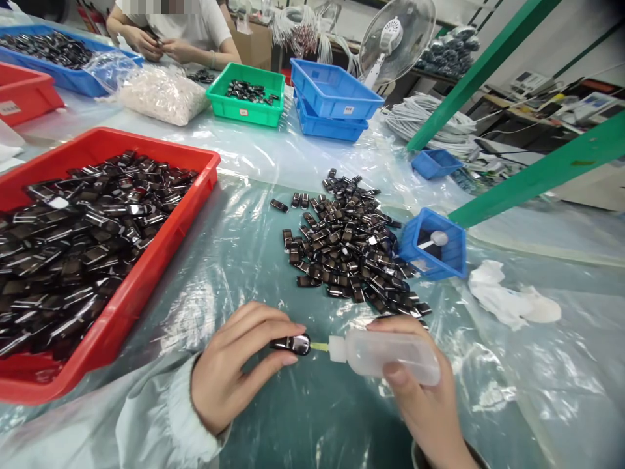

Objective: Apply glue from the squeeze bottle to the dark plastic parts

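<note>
Between the thumb and fingers of my left hand (239,365) is a small glossy black plastic part (295,344). My right hand (430,391) is wrapped round a translucent white squeeze bottle (390,355), which lies nearly level. The bottle's thin yellowish tip (319,346) points left and meets the right end of the black part; whether it goes inside I cannot tell. Just beyond both hands, a loose pile of similar black parts (346,241) is spread on the plastic-covered table (234,254).
At left stands a red tray (168,251) full of black parts. A small blue bin (442,257) with a white spoon and a crumpled white cloth (512,296) are at right. Farther back are a green tray (244,112), stacked blue trays (336,91), green posts (541,169) and a seated person (180,32).
</note>
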The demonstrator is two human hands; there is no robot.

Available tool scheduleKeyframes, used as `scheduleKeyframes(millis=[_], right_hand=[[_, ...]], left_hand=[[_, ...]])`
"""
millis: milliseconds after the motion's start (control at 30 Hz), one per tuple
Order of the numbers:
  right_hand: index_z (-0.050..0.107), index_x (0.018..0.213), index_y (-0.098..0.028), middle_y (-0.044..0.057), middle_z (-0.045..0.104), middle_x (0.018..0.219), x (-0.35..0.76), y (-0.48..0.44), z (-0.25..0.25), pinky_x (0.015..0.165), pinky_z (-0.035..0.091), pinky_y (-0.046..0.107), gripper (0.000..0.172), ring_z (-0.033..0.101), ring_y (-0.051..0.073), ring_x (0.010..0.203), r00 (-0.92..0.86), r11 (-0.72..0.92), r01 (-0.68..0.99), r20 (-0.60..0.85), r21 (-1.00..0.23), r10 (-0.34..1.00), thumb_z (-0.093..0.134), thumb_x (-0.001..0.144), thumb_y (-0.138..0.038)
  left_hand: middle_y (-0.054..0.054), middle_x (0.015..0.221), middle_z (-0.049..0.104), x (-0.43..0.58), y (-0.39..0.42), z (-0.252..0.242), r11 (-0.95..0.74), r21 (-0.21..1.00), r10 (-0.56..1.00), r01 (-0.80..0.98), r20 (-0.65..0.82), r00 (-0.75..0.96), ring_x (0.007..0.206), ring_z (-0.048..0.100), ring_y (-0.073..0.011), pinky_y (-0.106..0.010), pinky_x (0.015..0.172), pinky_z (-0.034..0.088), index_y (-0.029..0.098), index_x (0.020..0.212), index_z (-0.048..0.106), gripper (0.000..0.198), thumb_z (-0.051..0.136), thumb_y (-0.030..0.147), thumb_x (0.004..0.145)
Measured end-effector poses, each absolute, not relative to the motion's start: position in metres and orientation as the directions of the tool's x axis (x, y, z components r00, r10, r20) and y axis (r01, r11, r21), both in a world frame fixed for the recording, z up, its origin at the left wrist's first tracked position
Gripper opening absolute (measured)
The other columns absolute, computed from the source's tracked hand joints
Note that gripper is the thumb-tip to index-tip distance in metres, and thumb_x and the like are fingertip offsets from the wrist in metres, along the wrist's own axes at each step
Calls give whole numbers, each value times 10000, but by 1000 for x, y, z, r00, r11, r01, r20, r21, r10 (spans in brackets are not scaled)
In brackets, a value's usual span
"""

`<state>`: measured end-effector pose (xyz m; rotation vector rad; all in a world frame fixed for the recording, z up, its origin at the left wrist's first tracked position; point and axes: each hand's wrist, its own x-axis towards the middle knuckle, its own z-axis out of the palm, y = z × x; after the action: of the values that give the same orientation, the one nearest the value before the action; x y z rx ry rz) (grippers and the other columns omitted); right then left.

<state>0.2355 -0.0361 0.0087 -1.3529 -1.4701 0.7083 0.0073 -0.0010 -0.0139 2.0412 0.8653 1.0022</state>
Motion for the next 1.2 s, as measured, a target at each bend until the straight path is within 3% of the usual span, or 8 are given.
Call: scheduleKeyframes(millis=[300,533,700,833,1067,1200], right_hand=[[640,893,-273,3,629,782,239,-37,3,495,465,209,270,591,146,609,82,167,342,206,-925,975,601,811,-527],[630,947,-280,2,610,789,246,-37,-12,506,459,219,209,555,147,619,234,39,162,77,-986,969,591,844,-458],[650,1022,-290,16,677,968,242,-31,-12,635,493,248,235,611,176,794,285,-33,195,25,-980,958,666,806,-383],[604,1104,-283,39,640,1201,233,-23,-15,879,464,332,369,585,222,1071,235,-90,157,-52,-983,971,719,756,-324],[455,992,-259,77,625,1161,226,-17,-26,917,425,406,316,571,223,1063,187,-16,153,13,-988,982,686,778,-284],[468,932,-248,26,523,966,222,-36,-26,857,422,389,289,529,212,947,332,175,499,374,-849,866,694,757,-210]], left_hand=[[-43,1011,610,7,-2,-13,-541,796,793,272,375,480,951,539,-154,-267,836,420,188,1101,596,197,536,179,913],[-42,1058,635,1,12,-20,-400,824,893,400,253,371,1007,565,-180,-314,879,441,235,1117,578,216,460,214,937],[-65,1045,664,1,22,-17,-210,878,976,429,159,152,958,610,-188,-311,817,499,193,1083,596,257,435,312,922],[-69,1025,665,2,23,-14,-187,900,980,393,141,141,955,611,-177,-297,840,490,167,1085,612,311,402,329,923],[-63,992,664,2,19,-18,-214,909,973,358,168,156,904,616,-176,-307,815,492,175,1052,615,268,424,309,921],[-65,1007,664,2,20,-19,-249,908,967,338,215,137,927,614,-177,-306,819,491,174,1067,600,253,418,288,934]])
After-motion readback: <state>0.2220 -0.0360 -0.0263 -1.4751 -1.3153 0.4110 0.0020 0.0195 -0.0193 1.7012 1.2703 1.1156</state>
